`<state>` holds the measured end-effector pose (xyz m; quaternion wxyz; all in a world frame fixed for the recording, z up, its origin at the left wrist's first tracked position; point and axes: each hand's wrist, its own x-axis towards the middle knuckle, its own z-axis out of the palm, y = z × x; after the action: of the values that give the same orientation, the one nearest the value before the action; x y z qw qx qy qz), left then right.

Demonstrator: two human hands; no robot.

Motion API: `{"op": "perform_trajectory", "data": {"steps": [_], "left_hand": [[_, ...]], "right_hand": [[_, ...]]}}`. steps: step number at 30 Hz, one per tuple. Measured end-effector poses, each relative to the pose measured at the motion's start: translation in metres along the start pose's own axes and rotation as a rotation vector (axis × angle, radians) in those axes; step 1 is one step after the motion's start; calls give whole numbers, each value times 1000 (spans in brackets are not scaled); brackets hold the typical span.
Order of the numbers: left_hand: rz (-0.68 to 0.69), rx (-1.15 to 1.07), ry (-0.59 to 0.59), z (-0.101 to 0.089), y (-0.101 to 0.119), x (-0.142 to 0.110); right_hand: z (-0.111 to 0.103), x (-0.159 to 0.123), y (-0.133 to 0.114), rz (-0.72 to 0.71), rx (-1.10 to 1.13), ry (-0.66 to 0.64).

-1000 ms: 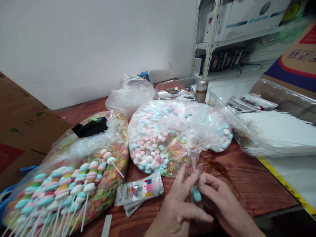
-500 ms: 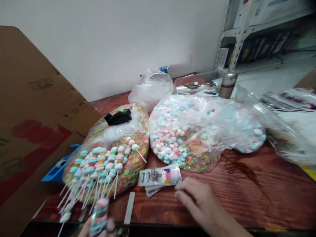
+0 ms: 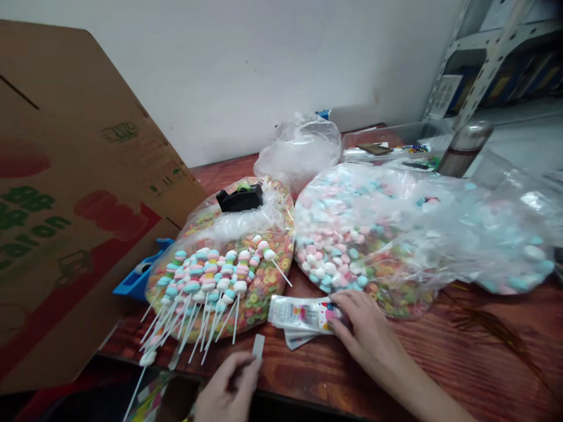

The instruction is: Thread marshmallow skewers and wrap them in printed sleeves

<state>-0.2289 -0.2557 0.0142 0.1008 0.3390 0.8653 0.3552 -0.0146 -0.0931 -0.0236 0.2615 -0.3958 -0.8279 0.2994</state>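
My right hand [image 3: 363, 325] is closed at the right end of a small printed plastic bag [image 3: 299, 313], its thumb and forefinger on the end. More such bags lie under it on the table. My left hand [image 3: 231, 384] is at the table's front edge with fingers loosely curled and a gap between them; nothing shows in it. Its fingertips cover the lower part of a grey strip [image 3: 258, 346]. Marshmallow candy sticks [image 3: 206, 275] in pink, blue and white lie in a pile on a big clear bag of ring-shaped candies [image 3: 268, 275].
A tape dispenser [image 3: 240, 198] rests on the ring-candy bag. Right of it lies a large bag of marshmallows [image 3: 334, 252]. A cardboard box [image 3: 105, 176] stands left, beside a blue tray [image 3: 141, 272]. A bottle [image 3: 464, 149] and orange-brown ties [image 3: 497, 322] are at right.
My left hand held a wrapped candy stick and now shows none; it has moved right. My right hand has reached onto the printed bag. The view has turned left.
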Motion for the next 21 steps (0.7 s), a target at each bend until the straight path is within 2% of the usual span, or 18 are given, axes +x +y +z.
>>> {"op": "perform_trajectory", "data": {"steps": [2,5,7,11,13,16,21], "left_hand": [[78,36,-48,21,19,11],[310,140,59,42,39,24],[401,231,85,50,43,30],[397,292,12,59,39,37],[419,245,-31,63,35,37],[458,123,-25,69,32,33],[332,-97,-33,72,31,31]], "right_hand": [[6,-3,0,-12,-38,10],[14,-8,3,-51,-80,33],[17,-9,5,-73,-104,55],[20,-11,7,-87,-132,69],[21,-12,8,-97,-140,64],[24,-15,10,-129,-185,91],[24,-15,11,-201,-305,111]]}}
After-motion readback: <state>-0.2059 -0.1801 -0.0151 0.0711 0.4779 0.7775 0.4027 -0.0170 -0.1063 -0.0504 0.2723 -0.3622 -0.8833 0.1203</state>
